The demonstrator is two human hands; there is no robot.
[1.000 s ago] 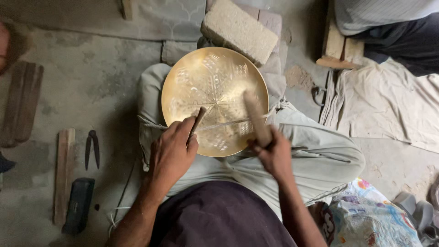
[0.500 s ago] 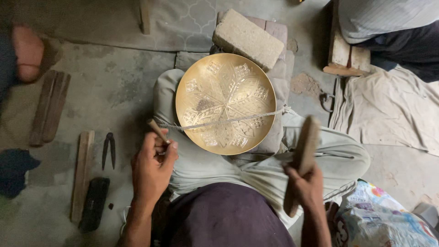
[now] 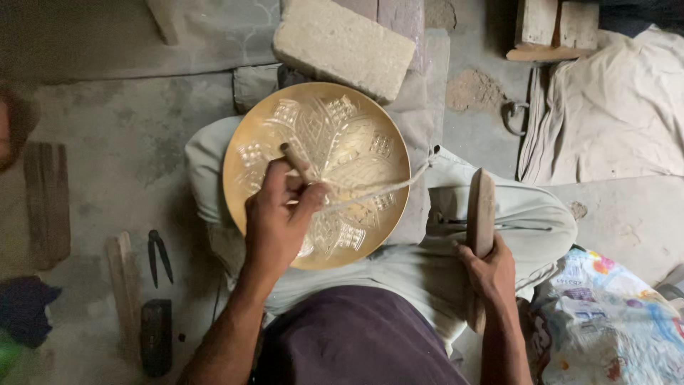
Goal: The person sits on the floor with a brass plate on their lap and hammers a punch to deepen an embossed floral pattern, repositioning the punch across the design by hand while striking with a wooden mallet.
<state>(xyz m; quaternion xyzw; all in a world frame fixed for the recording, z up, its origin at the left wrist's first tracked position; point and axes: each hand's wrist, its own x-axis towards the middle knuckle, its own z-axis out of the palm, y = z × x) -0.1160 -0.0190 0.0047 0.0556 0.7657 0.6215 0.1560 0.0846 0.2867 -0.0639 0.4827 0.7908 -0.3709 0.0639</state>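
The concrete floor (image 3: 107, 142) carries everything here; the person sits on it with legs in pale trousers (image 3: 499, 228) folded under the work. Toward the floor's far right corner lies a rumpled beige cloth (image 3: 613, 121), and at the far edge a rough grey stone block (image 3: 342, 46) sits touching the rim of the dish. By the near right corner is a crumpled printed plastic bag (image 3: 613, 321).

The round brass plate (image 3: 356, 142) rests on the lap, tilted slightly, its face covered in chased leaf and lattice patterns. A cord (image 3: 388, 189) runs across it to the right. It looks stiff and fairly heavy for its size, smooth and likely slippery on the plain rim, and its worked face would dent; the rim seems the safest place to grip.

The right hand (image 3: 491, 271) is closed around a wooden mallet (image 3: 481, 214), held upright beside the knee, apart from the plate. The left hand (image 3: 281, 214) is pinched tight on a slim chisel (image 3: 293, 160), its tip on the plate's centre.

Near the left edge lie a wooden strip (image 3: 122, 285), a dark block (image 3: 155, 335) and small black pincers (image 3: 159, 253).
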